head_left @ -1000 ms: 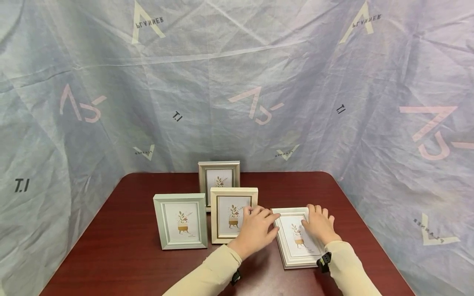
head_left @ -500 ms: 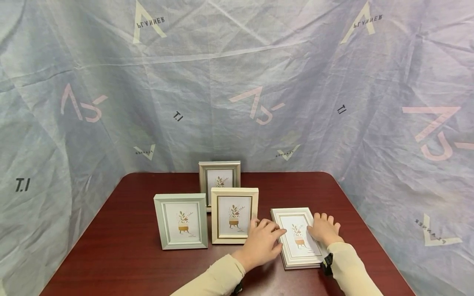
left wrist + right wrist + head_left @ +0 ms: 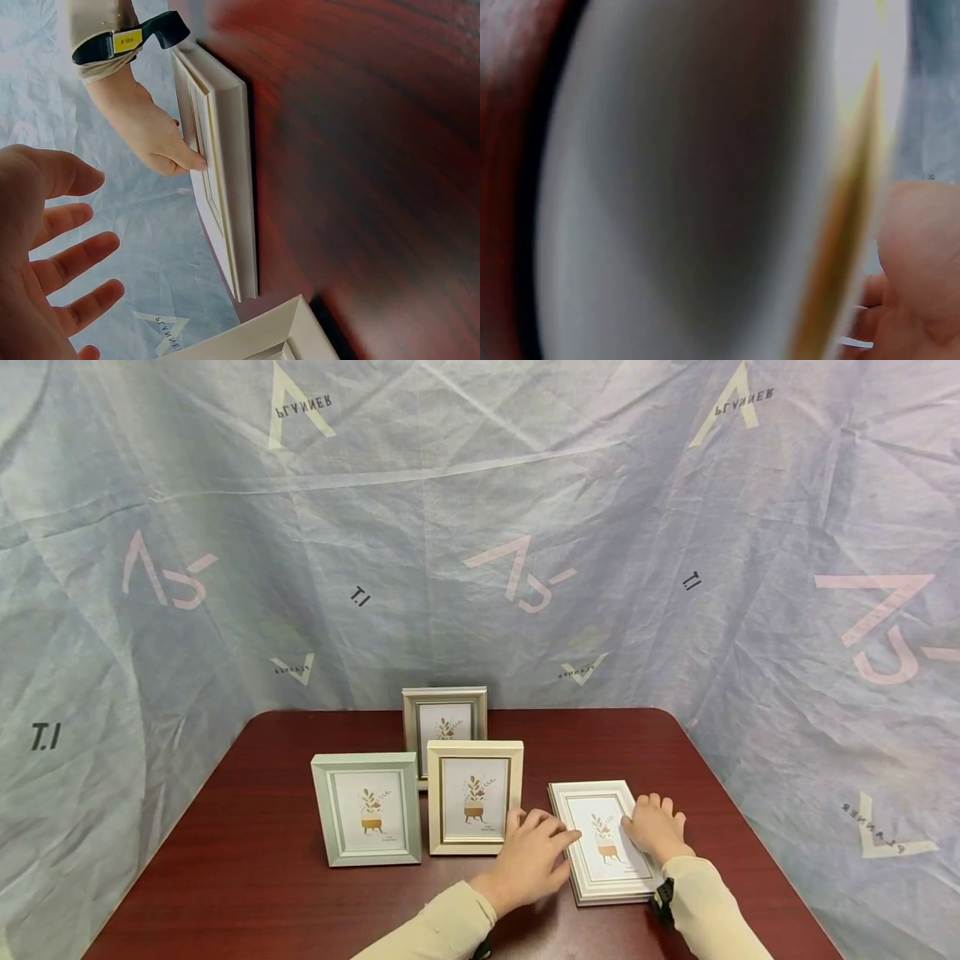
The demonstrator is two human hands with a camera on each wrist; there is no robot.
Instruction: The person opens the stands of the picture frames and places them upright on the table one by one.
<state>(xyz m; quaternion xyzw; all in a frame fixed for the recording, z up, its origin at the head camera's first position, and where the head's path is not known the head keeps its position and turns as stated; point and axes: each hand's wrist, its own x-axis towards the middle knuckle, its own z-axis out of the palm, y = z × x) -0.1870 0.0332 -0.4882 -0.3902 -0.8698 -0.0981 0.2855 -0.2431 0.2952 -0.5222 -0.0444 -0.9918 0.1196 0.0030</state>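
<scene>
A white picture frame (image 3: pixel 609 878) lies face up on the table, showing a potted-plant print. My right hand (image 3: pixel 658 828) rests on its right side, thumb on the face and fingers over that edge; the fingers' undersides are hidden in the head view. Beside the left edge, my left hand (image 3: pixel 525 860) hovers with spread, relaxed fingers. The left wrist view shows that hand (image 3: pixel 30 247) apart from the frame (image 3: pixel 232 165). Close and blurred, the frame's side (image 3: pixel 682 187) fills most of the right wrist view.
Three more picture frames stand upright to the left: cream (image 3: pixel 476 749), pale green (image 3: pixel 364 762) and champagne-coloured (image 3: pixel 444 694) behind. The dark red table (image 3: pixel 247 827) ends at a hanging grey cloth (image 3: pixel 420 543). A black band (image 3: pixel 663 897) circles the right wrist.
Both hands have slid toward me along the white frame's sides; the left fingers have come off its upper left corner. The frames hold their places, and over the last half second little moves.
</scene>
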